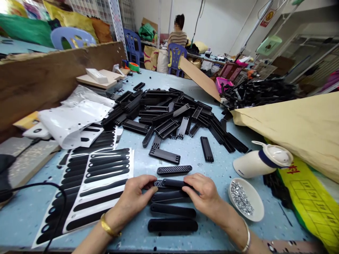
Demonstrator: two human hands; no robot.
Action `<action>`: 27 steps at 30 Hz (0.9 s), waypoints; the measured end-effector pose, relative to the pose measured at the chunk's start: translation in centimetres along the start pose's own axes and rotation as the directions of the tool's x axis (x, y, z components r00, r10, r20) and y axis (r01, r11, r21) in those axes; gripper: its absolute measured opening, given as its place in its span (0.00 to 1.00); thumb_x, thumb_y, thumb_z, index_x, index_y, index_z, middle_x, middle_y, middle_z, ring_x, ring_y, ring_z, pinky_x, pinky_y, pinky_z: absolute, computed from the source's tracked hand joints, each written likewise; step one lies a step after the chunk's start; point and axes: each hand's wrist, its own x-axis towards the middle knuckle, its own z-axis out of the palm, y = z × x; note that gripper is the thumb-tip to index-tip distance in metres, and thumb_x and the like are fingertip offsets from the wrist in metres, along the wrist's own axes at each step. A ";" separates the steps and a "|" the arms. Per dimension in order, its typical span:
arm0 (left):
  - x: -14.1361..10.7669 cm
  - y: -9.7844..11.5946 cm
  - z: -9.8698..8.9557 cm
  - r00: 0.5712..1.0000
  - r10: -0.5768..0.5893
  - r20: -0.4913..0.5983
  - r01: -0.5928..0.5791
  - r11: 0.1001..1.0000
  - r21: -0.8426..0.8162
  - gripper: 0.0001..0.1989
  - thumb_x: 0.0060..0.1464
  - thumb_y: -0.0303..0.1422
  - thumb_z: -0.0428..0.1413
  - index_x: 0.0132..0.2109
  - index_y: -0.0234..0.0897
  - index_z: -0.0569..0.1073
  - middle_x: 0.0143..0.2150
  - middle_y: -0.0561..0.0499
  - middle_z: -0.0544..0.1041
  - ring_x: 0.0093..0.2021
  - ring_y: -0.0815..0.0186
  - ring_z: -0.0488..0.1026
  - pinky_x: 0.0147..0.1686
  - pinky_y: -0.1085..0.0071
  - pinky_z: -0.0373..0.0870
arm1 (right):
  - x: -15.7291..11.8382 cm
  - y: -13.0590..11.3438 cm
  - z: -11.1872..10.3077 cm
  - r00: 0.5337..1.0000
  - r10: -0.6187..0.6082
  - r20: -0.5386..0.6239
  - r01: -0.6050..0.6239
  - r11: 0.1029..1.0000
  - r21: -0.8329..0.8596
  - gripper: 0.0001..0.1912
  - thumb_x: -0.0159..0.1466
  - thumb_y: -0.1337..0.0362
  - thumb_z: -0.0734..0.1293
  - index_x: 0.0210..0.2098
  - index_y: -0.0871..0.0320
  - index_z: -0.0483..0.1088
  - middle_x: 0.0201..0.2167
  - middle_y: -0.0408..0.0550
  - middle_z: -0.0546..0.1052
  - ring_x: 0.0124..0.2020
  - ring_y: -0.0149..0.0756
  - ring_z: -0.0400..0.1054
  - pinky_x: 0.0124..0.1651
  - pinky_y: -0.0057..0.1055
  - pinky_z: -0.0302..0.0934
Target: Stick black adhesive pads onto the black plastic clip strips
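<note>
Head view: nearest, three smooth black round-ended bars (pixel 173 210), lying just this side of a black lattice-faced plastic bar (pixel 159 183). Left hand (pixel 139 190) nearly closed, pinching that bar's left end. Right hand (pixel 203 190) likewise, pinching the right end of a smooth black strip (pixel 173 182) over most of the bar. Right of the bar, round white bowl (pixel 258 207) of small silvery metal pieces (pixel 241 197). Beyond the bar, black plastic heap (pixel 164 118).

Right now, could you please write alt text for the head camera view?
A person's left hand and right hand hold a narrow black patterned bar partly covered by a smooth black strip at a blue speckled table. Beyond is a pile of black plastic bars; a white sheet of black strips lies left, a round white bowl of small silvery pieces right.
</note>
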 end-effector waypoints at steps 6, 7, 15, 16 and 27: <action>-0.2 -0.7 0.4 0.993 0.063 -0.101 -0.054 0.994 0.093 0.08 0.54 0.32 0.54 0.39 0.37 0.78 0.33 0.50 0.82 0.31 0.63 0.78 0.34 0.70 0.73 | 1.4 0.8 0.8 0.999 0.038 -0.020 -0.036 0.995 0.088 0.09 0.63 0.67 0.66 0.41 0.58 0.78 0.34 0.51 0.80 0.35 0.39 0.74 0.39 0.36 0.70; -0.2 -0.8 0.4 0.993 0.062 -0.102 -0.052 0.994 0.094 0.08 0.54 0.32 0.55 0.39 0.37 0.78 0.33 0.50 0.82 0.31 0.63 0.78 0.34 0.70 0.73 | 1.5 1.0 0.9 0.998 0.055 -0.032 -0.051 0.993 0.106 0.08 0.63 0.67 0.67 0.40 0.58 0.78 0.34 0.50 0.81 0.34 0.38 0.75 0.39 0.36 0.70; -0.2 -0.8 0.7 0.994 0.032 -0.107 -0.028 0.999 0.037 0.08 0.53 0.32 0.56 0.39 0.39 0.79 0.33 0.51 0.83 0.31 0.63 0.79 0.34 0.70 0.74 | 2.1 0.4 0.5 0.999 -0.053 0.003 0.053 0.998 0.016 0.09 0.62 0.68 0.68 0.42 0.57 0.78 0.39 0.53 0.81 0.40 0.42 0.76 0.43 0.41 0.71; -0.2 -0.9 0.7 0.994 0.027 -0.109 -0.024 0.999 0.025 0.09 0.52 0.32 0.56 0.40 0.39 0.79 0.33 0.51 0.83 0.31 0.63 0.79 0.34 0.70 0.74 | 2.2 0.3 0.5 0.998 -0.064 0.015 0.064 0.998 0.004 0.10 0.63 0.68 0.68 0.42 0.57 0.78 0.40 0.53 0.81 0.40 0.43 0.76 0.43 0.42 0.71; -0.1 -0.8 0.4 0.998 -0.021 -0.061 0.021 1.000 0.000 0.07 0.53 0.31 0.56 0.38 0.39 0.78 0.32 0.52 0.82 0.31 0.64 0.78 0.34 0.71 0.73 | 2.4 0.7 0.9 0.992 -0.065 0.110 0.070 0.997 -0.044 0.09 0.65 0.67 0.66 0.42 0.58 0.78 0.38 0.53 0.81 0.37 0.42 0.75 0.40 0.41 0.69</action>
